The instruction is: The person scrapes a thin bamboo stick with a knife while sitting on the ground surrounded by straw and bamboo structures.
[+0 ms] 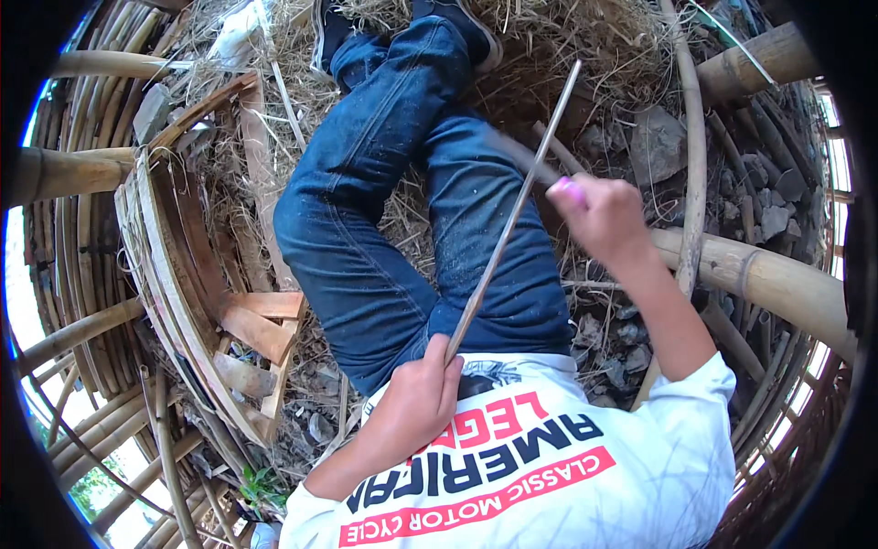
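Bamboo poles point(768, 279) and straw-littered ground point(590, 38) frame my remote view. The left hand point(413, 395) is closed around the near end of a thin stick point(503, 242), which slants out over the jeans point(357, 242); the right hand point(601, 220) grips a blurred, pink-handled knife point(551, 177) crossing it, touching or not I can't tell. I judge this a shaving step, calling next for a steady stick and outward strokes.
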Action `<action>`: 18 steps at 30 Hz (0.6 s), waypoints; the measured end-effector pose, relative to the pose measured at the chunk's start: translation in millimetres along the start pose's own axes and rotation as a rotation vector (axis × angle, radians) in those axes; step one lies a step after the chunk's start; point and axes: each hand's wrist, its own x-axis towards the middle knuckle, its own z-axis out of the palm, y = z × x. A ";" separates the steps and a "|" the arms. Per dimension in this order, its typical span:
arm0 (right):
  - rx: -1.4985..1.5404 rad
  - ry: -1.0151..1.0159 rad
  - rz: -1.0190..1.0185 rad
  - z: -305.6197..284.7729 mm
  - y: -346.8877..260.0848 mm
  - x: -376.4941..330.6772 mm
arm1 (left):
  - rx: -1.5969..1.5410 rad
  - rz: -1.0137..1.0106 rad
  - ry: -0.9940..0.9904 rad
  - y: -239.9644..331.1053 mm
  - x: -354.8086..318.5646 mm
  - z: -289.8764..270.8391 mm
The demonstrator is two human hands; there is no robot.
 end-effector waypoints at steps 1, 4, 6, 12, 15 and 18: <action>-0.027 -0.013 0.090 -2.1 13.1 1.3 | 0.012 -0.015 -0.014 0.4 -1.1 0.8; 0.081 -0.092 -0.138 -13.0 -34.0 -11.7 | 0.016 -0.032 -0.012 4.8 -5.9 3.1; 0.074 -0.085 0.024 -5.0 -23.0 -11.5 | 0.015 -0.017 -0.003 0.0 -3.8 2.7; 0.209 -0.235 -0.103 -14.7 -48.4 -24.7 | 0.010 -0.027 -0.011 2.1 -8.5 4.2; 0.111 0.005 0.156 3.7 11.4 0.7 | -0.023 -0.019 -0.010 -2.3 -4.1 1.8; 0.121 -0.130 0.339 -11.1 20.8 3.3 | -0.078 -0.007 -0.036 -8.6 1.9 0.7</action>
